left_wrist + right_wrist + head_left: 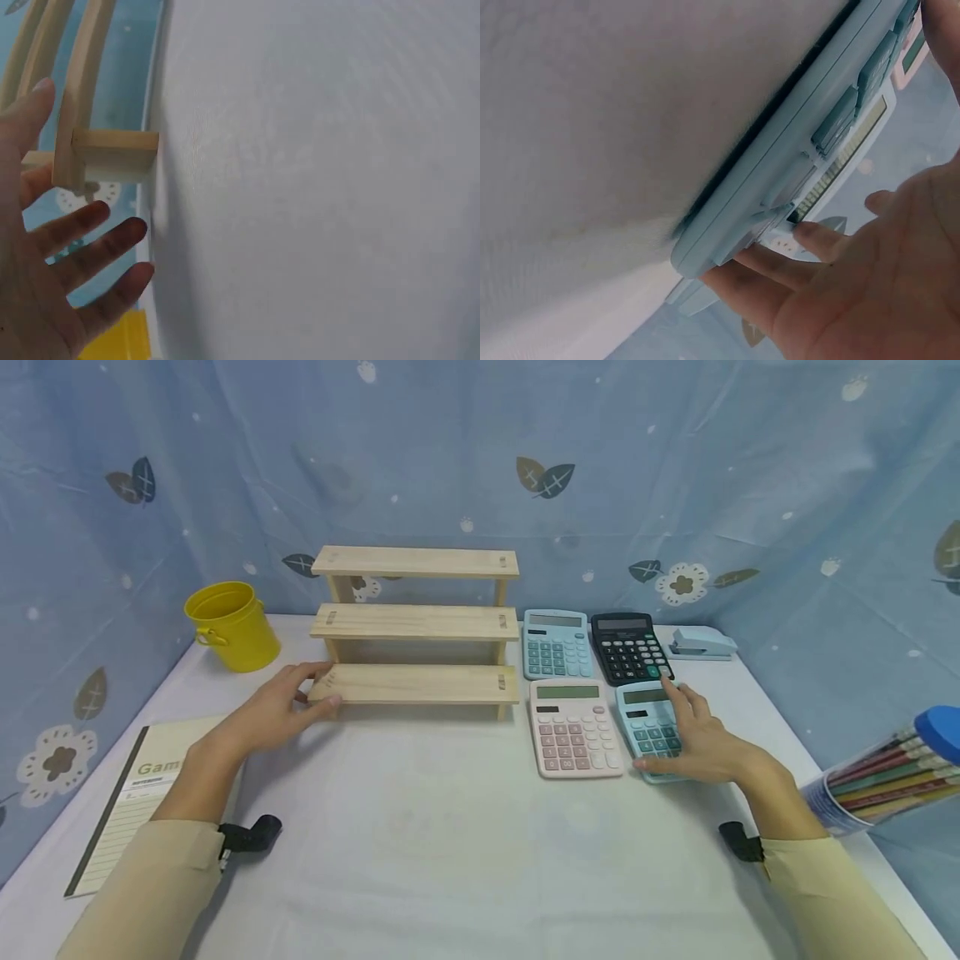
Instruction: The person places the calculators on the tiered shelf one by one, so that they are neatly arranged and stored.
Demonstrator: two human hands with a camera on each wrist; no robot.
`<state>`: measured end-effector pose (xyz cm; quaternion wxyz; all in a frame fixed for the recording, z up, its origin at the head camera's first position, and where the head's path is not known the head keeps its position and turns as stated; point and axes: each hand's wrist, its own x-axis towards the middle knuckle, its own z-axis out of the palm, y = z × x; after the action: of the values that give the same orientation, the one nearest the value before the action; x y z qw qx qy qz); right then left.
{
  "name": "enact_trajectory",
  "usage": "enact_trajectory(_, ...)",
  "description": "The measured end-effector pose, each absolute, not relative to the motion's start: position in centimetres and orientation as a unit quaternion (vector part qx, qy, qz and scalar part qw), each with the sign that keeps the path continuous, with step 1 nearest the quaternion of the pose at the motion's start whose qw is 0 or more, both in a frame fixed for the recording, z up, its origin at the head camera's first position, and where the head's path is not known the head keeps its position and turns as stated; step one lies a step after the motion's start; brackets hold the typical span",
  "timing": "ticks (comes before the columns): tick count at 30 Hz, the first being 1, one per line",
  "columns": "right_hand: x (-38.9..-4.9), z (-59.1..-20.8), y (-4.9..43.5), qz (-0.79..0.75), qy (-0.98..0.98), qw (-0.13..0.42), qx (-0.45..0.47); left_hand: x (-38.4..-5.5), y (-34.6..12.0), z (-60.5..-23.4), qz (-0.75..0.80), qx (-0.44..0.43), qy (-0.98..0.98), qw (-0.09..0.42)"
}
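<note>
My left hand pinches the left end of the lowest board of a three-tier wooden shelf. In the left wrist view its thumb and index finger lie on either side of the board, the other fingers spread free. My right hand spans the front light blue calculator, thumb at the left edge and fingers along the right side. Part of its keypad is hidden under the hand. Beside it lies a pink calculator. Behind these are another light blue calculator and a black calculator.
A yellow bucket stands at the back left, with a notebook in front of it under my left forearm. A light blue stapler lies at the back right. A clear tub of pencils is by my right forearm.
</note>
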<state>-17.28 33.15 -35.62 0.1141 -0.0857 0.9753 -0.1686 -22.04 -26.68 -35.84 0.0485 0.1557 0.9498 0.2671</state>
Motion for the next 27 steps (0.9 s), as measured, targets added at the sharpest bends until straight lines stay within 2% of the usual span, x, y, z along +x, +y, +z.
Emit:
enact_trajectory(10, -17.0, -36.0, 32.7, -0.147, 0.979, 0.120, -0.070, -22.8, -26.8, -35.5, 0.277, 0.148, 0.946, 0.074)
enact_trajectory(15, -17.0, -35.7, 33.1, -0.154, 0.978, 0.116, -0.074, -22.9, -26.6, -35.5, 0.287, 0.130, 0.943, 0.105)
enact_trajectory(20, -17.2, -35.4, 33.9, -0.180, 0.975, 0.102, -0.083, -22.7, -26.5, -35.6, 0.301, 0.119, 0.937, 0.135)
enact_trajectory(27, -17.2, -34.9, 34.6, -0.225, 0.969, 0.074, -0.071, -22.8, -26.6, -35.5, 0.306, 0.120, 0.934, 0.141)
